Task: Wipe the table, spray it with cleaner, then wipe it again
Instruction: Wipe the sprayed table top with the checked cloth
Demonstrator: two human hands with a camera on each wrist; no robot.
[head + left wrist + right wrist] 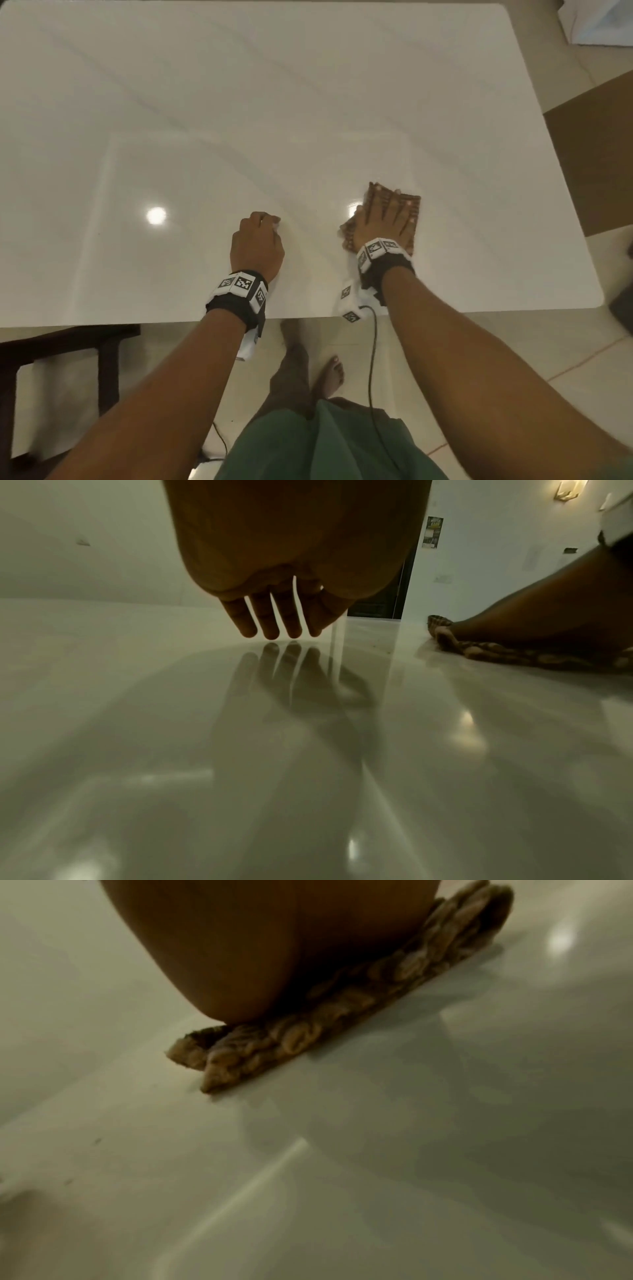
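Head view is showing the right hand (383, 219) lying flat on a brown textured cloth (409, 205), fingers spread and straight, palm bearing down so the cloth is staying spread against the white table (274, 102) near its front edge, toward the right side. Pressing with the whole palm, rather than bunching the cloth in a fist, is probably giving the widest wiping contact. The right wrist view is showing the heel of that hand sitting on the folded cloth, whose edge is lying flush on the glossy surface.

The left hand (257, 245) is resting just to the left, apart from the cloth. From above it is looking curled, but the left wrist view is showing its fingers (270, 620) pointing down, nearly straight and slightly parted, tips meeting their reflection on the table; it is holding nothing and seemingly just steadying the body. No spray bottle is showing in any view, so which wiping pass this is cannot be told
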